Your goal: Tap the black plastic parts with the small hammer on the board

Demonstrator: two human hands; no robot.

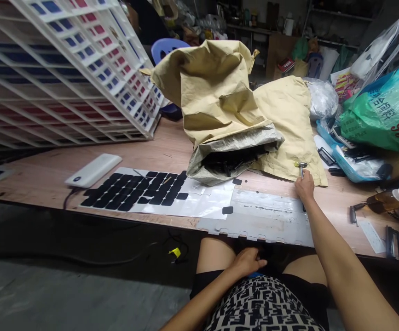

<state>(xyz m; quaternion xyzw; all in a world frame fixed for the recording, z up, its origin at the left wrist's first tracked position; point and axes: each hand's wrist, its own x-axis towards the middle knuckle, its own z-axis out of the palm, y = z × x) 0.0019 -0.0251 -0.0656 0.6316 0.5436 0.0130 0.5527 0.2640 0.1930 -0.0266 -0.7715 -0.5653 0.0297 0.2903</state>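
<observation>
My right hand [304,186] is closed round the handle of a small metal hammer [301,166], whose head stands up just in front of a yellow paper sack [220,92]. The hand rests at the back edge of a grey metal plate [264,216] on the wooden table [171,147]. My left hand [249,261] lies in my lap below the table edge, fingers curled on the dark cloth; what it holds, if anything, is hidden. The sack's grey-lined mouth [234,158] gapes toward me with dark parts inside. A clear sheet carries several black pads [133,188].
A white power bank [94,170] with a cable lies at the left. A white pigeonhole rack [64,69] leans over the table's left. At the right stand a green bag [385,110], a blue tray [344,156] of clutter, and small tools [392,234].
</observation>
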